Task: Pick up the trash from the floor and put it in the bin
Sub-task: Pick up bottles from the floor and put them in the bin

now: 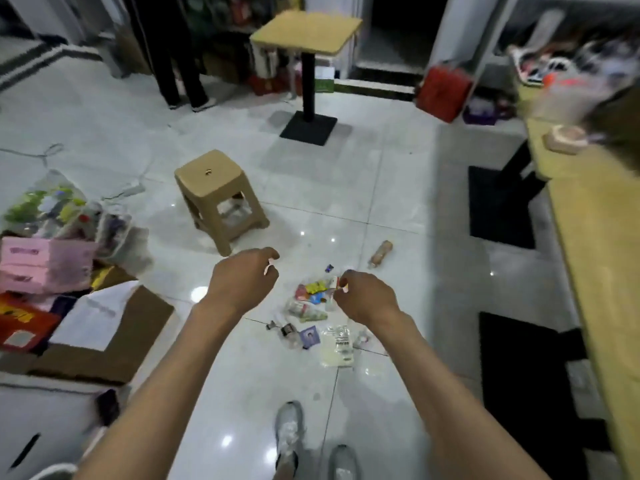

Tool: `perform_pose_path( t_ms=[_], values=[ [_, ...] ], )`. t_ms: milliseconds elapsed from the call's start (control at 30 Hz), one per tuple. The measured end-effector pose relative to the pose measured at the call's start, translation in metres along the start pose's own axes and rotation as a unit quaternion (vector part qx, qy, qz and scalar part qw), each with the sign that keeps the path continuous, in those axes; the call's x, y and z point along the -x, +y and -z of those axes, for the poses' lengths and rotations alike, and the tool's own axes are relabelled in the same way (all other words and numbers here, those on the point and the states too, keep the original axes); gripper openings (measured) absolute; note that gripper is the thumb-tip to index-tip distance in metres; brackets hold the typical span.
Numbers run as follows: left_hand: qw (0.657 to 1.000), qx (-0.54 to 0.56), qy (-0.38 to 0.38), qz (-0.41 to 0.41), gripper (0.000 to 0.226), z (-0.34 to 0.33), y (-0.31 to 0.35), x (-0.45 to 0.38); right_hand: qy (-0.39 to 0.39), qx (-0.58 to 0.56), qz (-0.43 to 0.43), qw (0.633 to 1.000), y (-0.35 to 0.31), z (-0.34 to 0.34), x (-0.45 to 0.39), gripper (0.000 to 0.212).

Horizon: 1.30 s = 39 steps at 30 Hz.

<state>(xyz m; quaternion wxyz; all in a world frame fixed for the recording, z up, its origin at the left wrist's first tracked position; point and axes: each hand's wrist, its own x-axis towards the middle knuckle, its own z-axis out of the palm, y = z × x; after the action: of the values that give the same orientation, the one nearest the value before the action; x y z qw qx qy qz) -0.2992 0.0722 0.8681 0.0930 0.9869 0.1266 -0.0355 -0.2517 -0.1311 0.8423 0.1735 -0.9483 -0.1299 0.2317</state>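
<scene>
I see a glossy white tile floor [346,188]. On it lies a loose heap of trash [317,313] with a bottle [380,253] just beyond. A tan stool [216,197] and a pedestal table [308,39] stand farther off, with boxes [104,327] and bags [65,213] at the left and black mats [500,209] at the right.
</scene>
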Motion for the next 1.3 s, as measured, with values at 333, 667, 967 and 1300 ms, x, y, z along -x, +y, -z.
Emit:
perform_pose_path(
  t_ms=[333, 667, 967, 1300],
  values=[
    [0.987, -0.001, -0.029, -0.161, 0.036, -0.021, 0.166, -0.059, 0.032, -0.054, -0.152, 0.986, 0.168, 0.062, 0.016, 0.039],
    [0.982, -0.021, -0.058, -0.179, 0.035, -0.035, 0.181, -0.169, 0.006, -0.061, -0.196, 0.979, 0.199, 0.081, -0.079, 0.038],
    [0.976, -0.03, -0.092, -0.196, 0.042, -0.048, 0.183, -0.304, -0.025, -0.069, -0.203, 0.976, 0.185, 0.123, -0.21, 0.03],
    [0.964, -0.026, -0.187, -0.188, 0.046, -0.3, 0.167, -0.404, -0.096, -0.095, -0.244, 0.96, 0.269, -0.05, -0.395, 0.043]
  ],
)
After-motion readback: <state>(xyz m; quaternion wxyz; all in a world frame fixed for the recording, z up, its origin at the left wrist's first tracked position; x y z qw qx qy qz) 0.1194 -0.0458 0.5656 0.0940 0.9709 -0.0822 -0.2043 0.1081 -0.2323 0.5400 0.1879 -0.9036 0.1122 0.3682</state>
